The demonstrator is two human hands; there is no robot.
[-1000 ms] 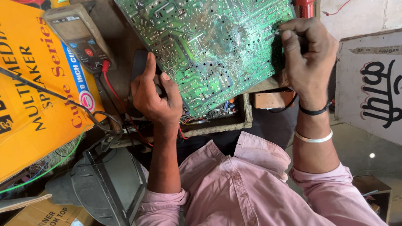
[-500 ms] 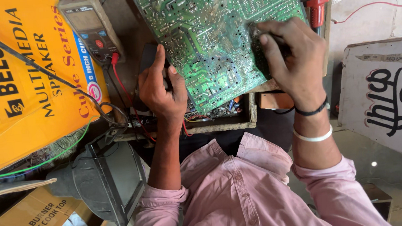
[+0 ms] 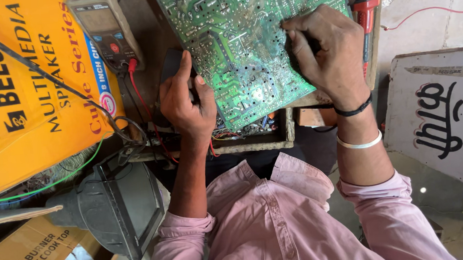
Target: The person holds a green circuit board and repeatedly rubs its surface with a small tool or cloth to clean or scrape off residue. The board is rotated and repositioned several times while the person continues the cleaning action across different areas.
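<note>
My left hand [image 3: 186,103] is up at the left edge of the big green circuit board [image 3: 247,42], which lies flat in front of me with its shiny solder side up. The thumb sits on top of the board, and my fingers [image 3: 183,71] curl around a small dark thing [image 3: 171,63] beside it. I cannot tell what that thing is.

My right hand [image 3: 329,52] rests on the right side of the board, bent at the wrist, fingers curled and pressing down on it. I cannot tell if they hold anything.

A red-handled soldering iron [image 3: 365,12] lies just past my right hand. A grey meter [image 3: 104,27] with a red wire sits left of the board, by a big orange box [image 3: 28,90].
</note>
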